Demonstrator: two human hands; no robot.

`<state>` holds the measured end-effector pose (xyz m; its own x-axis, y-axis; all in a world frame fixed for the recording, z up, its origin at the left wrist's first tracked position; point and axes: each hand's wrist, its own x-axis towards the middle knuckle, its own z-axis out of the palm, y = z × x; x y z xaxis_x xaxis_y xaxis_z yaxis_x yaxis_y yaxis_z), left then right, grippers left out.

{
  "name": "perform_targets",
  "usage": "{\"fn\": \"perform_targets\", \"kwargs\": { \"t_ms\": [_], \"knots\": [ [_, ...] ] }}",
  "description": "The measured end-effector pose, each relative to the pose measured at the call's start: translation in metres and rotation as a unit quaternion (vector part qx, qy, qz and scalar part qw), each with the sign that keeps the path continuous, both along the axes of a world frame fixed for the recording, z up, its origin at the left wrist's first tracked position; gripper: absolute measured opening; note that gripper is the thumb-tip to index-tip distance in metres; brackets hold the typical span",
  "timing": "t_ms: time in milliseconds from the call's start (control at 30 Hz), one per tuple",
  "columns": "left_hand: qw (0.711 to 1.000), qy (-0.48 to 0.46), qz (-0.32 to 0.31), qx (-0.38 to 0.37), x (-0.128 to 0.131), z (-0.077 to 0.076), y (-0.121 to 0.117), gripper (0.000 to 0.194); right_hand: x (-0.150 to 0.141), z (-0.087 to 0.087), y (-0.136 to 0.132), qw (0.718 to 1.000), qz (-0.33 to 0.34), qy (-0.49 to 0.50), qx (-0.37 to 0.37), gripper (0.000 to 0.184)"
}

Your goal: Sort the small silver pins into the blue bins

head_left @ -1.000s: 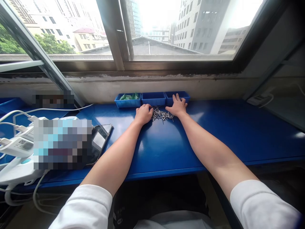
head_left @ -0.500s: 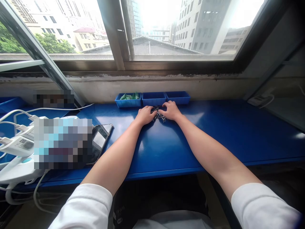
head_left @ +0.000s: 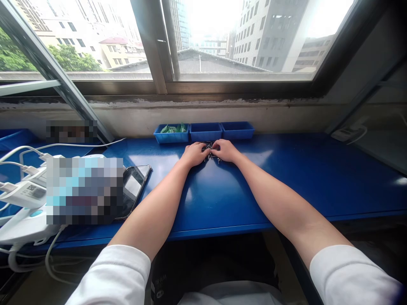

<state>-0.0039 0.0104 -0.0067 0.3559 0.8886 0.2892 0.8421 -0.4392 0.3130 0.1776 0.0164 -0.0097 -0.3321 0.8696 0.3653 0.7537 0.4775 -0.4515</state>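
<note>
A pile of small metal screws [head_left: 210, 153] lies on the blue table near its back, between my two hands. My left hand [head_left: 194, 154] rests at the left side of the pile, its fingers curled round some of the screws and its thumb pointing inward. From the right, my right hand [head_left: 225, 150] curls into the same pile, thumb and fingers closing on screws. The thumbs nearly meet over the middle. How many screws either hand grips is hidden by the fingers.
Behind the hands stand a blue bin with green packets [head_left: 173, 128], a middle blue bin [head_left: 206, 137] and a right blue bin [head_left: 238, 134]. A phone [head_left: 136, 186] lies at left, near a white power strip [head_left: 28, 228] with plugs and cables. A window is behind.
My right hand has come down and slightly left into the pile, its fingers curling more. My left hand has hardly moved. Fewer screws show between the hands.
</note>
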Motion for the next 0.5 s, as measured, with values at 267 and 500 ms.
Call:
{"fn": "perform_targets", "kwargs": {
  "t_ms": [267,500],
  "knots": [
    [1.000,-0.013,-0.008,0.004,-0.0003,0.0002,-0.0007,0.041,0.0008,0.0026,-0.0022,0.998,-0.003,0.050,-0.030,0.012],
    [0.999,-0.026,0.001,0.018,0.0012,0.0039,-0.0040,0.035,0.0015,0.0047,-0.0054,0.997,0.007,0.074,-0.028,0.014]
  ]
}}
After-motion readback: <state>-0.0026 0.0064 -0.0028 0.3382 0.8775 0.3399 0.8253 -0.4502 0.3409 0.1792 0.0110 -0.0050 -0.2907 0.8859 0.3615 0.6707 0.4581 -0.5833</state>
